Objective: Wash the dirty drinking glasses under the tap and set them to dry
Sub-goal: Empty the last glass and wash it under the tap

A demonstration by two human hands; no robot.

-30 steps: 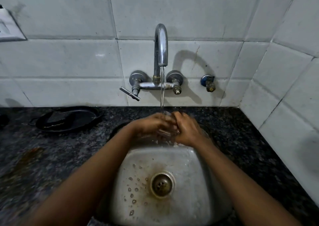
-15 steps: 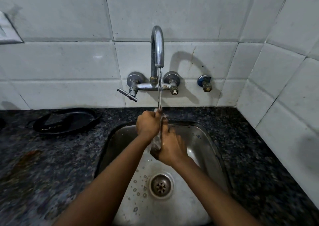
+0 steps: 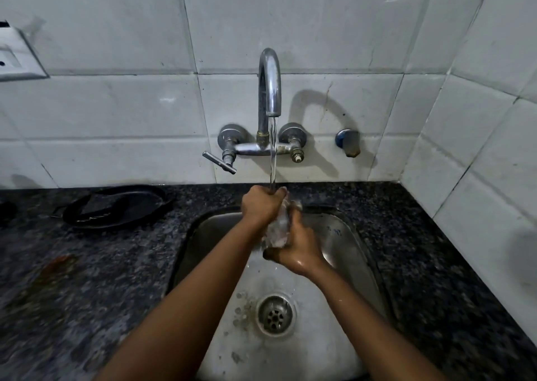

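Glass point(image 3: 278, 226) gripped by both hands under running tap point(image 3: 270, 84); writing unreadable.

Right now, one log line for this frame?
phase: rinsing | glass: in both hands | left hand: top | right hand: base | tap: running

White glossy tiles point(image 3: 290, 25) with dark grout lines, a chrome tap point(image 3: 270, 87), a black-and-grey speckled worktop point(image 3: 436, 264) (one rusty orange smear at left), a black pan point(image 3: 116, 209), a clear glass point(image 3: 277, 229), a dull steel sink point(image 3: 348, 244).

Black pan point(image 3: 116, 209) left of sink point(image 3: 354, 235)
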